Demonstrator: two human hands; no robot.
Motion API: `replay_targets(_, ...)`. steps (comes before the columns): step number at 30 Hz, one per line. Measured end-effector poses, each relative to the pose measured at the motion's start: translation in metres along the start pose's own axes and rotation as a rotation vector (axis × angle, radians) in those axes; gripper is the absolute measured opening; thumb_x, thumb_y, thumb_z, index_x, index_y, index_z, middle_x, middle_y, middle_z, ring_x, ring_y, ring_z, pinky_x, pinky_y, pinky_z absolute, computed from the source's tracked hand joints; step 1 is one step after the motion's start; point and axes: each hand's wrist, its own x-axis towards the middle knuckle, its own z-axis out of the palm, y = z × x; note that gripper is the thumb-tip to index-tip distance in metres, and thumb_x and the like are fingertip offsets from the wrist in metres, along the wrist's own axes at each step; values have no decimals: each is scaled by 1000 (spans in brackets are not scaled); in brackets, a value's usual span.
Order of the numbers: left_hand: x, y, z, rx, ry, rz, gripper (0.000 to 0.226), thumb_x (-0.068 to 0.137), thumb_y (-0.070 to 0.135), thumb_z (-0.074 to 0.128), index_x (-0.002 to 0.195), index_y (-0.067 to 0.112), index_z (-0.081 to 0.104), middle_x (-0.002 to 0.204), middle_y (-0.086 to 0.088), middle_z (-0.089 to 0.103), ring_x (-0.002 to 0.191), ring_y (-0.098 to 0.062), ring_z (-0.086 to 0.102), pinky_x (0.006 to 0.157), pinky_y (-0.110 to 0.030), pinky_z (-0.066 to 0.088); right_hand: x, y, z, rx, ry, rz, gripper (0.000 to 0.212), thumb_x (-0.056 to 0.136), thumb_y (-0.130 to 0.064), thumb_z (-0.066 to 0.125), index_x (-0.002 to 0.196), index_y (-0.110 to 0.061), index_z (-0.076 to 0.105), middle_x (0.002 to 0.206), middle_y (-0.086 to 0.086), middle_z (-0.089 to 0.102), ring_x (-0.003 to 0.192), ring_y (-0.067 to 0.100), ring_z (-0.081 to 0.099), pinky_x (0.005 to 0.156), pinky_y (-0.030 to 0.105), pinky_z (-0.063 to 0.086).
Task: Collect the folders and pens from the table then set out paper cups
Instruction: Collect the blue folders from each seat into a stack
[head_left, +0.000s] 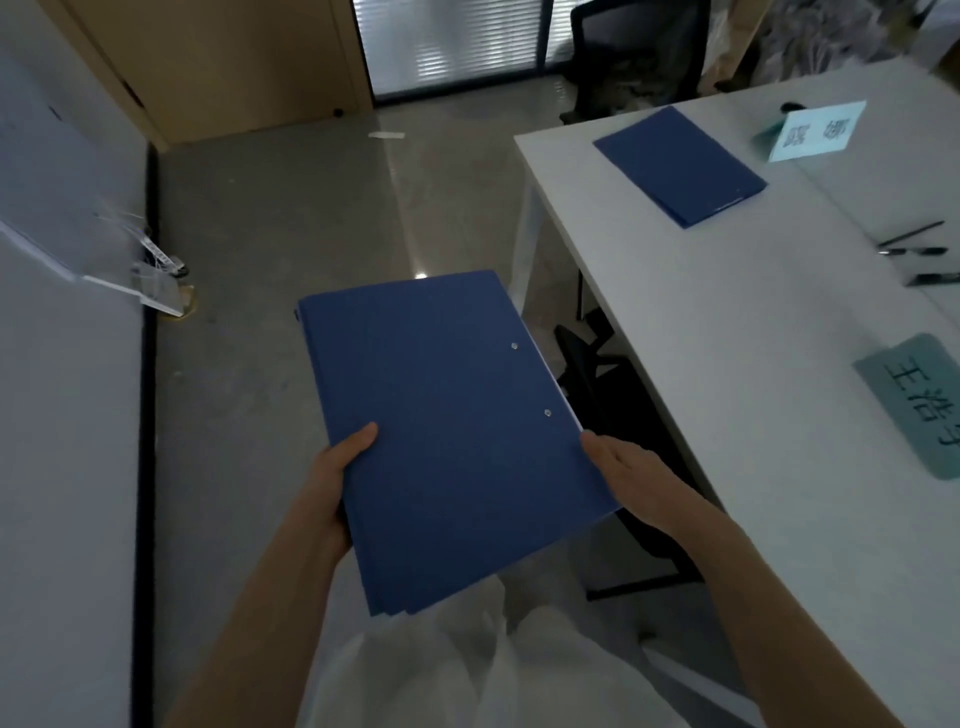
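A stack of blue folders (447, 431) hangs in front of me over the floor, beside the white table (727, 338). My left hand (343, 467) grips the stack's left edge, thumb on top. My right hand (623, 467) holds its right edge with the fingers underneath. One more blue folder (680, 163) lies flat near the table's far corner. Dark pens (914, 244) lie at the table's right side, partly cut off by the frame.
Two pale name cards stand on the table, one at the back (815, 130) and one near me (919, 405). A black chair (597, 374) is tucked under the table; another (639, 57) stands beyond it. A white panel with a clear tray (135, 260) is on my left.
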Motion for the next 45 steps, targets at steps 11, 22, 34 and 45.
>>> replay_targets(11,97,101,-12,15,-15,-41,30,86,27,65,113,12,64,97,-9,76,79,-29,74,58,-40,59,104,-100,33,521,-51,106,49,81,-59,61,121,-31,54,111,-9,69,96,16,70,94,42,53)
replay_targets(22,235,223,46,78,-17,-42,32,82,24,68,112,13,64,96,-9,76,81,-30,74,70,-45,57,253,-197,-42,350,87,-48,49,86,-53,58,124,-23,49,114,-7,62,98,13,64,87,36,54)
replay_targets(34,375,356,109,40,-40,-60,48,72,27,70,117,13,62,105,-13,74,93,-37,69,72,-50,55,409,-310,-130,384,59,-59,48,85,-52,61,122,-22,53,110,-7,67,92,11,68,75,25,54)
replay_targets(45,536,515,148,220,-158,-43,40,74,25,66,112,14,64,97,-10,76,76,-31,74,62,-43,56,558,-415,-167,460,133,21,51,83,-59,59,121,-25,51,114,-8,66,95,12,68,84,31,56)
